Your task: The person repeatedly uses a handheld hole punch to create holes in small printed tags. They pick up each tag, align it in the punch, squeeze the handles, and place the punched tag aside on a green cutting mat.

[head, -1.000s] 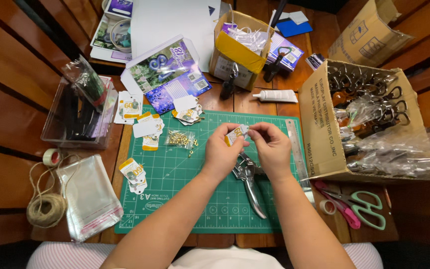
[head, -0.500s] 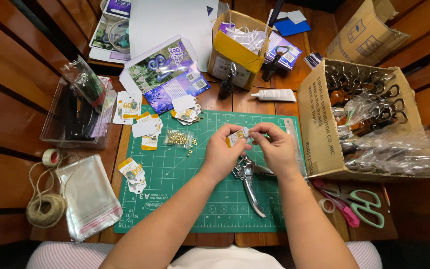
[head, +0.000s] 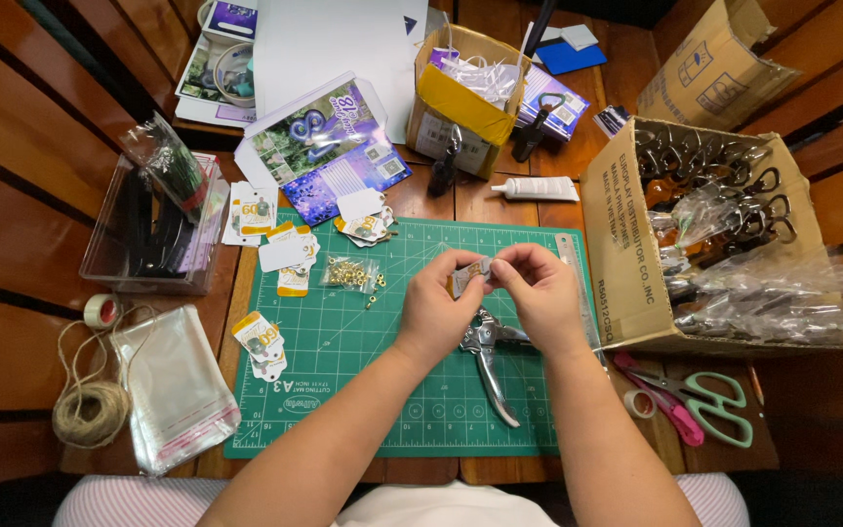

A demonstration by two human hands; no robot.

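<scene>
A home craft bench: green cutting mat [head: 343, 390] on slatted wood, twine [head: 90, 410], scissors [head: 704, 400], glue tube [head: 539, 188], cardboard box [head: 617, 263] of metal clips.

Single head-worn view, looking almost straight down from above the person onto the wooden table [head: 41, 244], fairly close. Green cutting mat [head: 343, 390] sits centre frame, both forearms entering from the bottom edge, lap just visible there. Cardboard box [head: 626, 283] at right, clear plastic tub [head: 109, 263] at left. No second view to overlap
</scene>
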